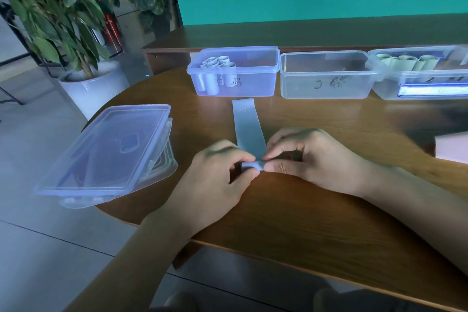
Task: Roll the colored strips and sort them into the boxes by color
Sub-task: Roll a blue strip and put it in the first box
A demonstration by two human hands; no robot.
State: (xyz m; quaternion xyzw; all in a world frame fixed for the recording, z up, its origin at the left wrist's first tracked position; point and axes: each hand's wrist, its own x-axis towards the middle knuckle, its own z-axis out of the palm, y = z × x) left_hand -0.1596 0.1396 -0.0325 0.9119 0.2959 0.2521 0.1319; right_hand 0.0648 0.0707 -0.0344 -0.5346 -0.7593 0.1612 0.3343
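the pale blue flat paper strip point(247, 124) lies on the brown wooden round table point(291, 210), running from near centre toward the far row of boxes. its near end is curled into a small tight roll, and that roll is where my grip sits. my left hand point(217, 172) pinches the roll's left end between thumb and forefinger; my right hand point(304, 157) pinches the right end the same way. both hands are closed on the strip, neither idle.

beyond the strip's far end stands the clear plastic box with pale blue rolls point(233, 71), just beside it to the right the clear empty plastic box point(326, 76), then the clear plastic box with pale green rolls point(420, 71) at far right. the stack of clear plastic lids point(109, 152) overhangs the table's left edge, tilted.

judgement: rolling has only begun; most of the strip is unrolled.

risks: uneven pressure between my two hands would skew the roll into a cone. a slack pinch would let the paper spring open. the blue cast of the light makes colours hard to tell apart, inviting a wrong box. an elbow could tip the lid stack off the edge.
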